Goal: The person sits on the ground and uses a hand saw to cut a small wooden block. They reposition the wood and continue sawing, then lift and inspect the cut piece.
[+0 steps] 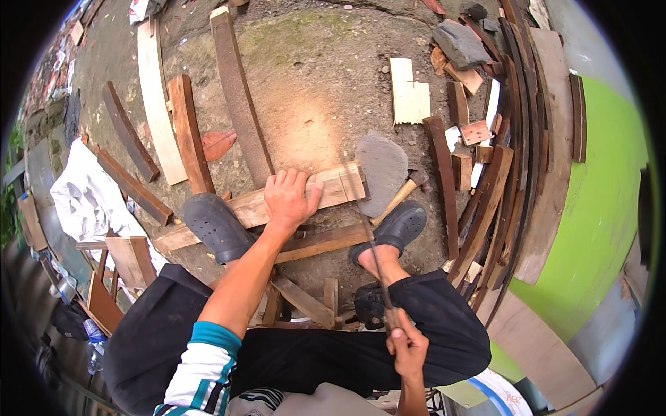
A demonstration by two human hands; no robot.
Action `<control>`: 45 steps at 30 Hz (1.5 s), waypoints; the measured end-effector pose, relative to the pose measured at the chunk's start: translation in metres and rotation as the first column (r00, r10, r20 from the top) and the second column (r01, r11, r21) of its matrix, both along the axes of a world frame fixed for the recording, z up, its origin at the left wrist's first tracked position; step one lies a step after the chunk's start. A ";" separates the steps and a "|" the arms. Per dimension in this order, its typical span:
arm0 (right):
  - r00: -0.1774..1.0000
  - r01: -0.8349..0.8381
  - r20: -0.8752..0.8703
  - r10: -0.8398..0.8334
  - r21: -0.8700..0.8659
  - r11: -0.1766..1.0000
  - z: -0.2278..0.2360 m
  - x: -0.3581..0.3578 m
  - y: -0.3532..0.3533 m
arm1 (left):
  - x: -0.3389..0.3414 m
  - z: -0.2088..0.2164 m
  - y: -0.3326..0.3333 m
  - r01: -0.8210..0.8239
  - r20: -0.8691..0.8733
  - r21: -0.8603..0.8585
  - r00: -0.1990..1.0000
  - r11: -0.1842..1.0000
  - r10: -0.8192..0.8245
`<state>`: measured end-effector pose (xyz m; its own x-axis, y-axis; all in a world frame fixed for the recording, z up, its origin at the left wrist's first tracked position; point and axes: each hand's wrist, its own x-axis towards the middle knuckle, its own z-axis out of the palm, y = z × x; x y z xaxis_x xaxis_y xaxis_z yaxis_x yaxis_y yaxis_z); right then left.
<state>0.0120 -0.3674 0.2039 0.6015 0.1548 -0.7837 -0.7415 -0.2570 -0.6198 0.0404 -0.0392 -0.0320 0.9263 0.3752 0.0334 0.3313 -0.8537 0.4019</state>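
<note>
A pale wooden beam (331,188) lies slantwise on the ground in front of me, its left part beside my shoe. My left hand (288,201) grips the beam from above and presses it down, thumb spread toward the right end. In my right hand (408,349), fingers closed round its handle, is a saw (377,263). The narrow dark blade is seen nearly edge-on and runs up to the beam's right end. A thin line crosses the beam just left of the blade. Beneath lies a darker wooden piece (322,242).
A hammer (397,201) and a flat grey stone (381,166) lie right of the beam. My dark clogs (216,225) stand close on both sides. Several planks (239,97) lie ahead, with a wood pile (510,166) at right and white cloth (90,191) at left.
</note>
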 end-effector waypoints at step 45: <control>0.709 -0.154 0.655 0.261 -0.217 0.964 -0.134 0.108 0.127 | 0.027 0.034 -0.017 -0.052 -0.031 -0.562 0.999 0.826 0.042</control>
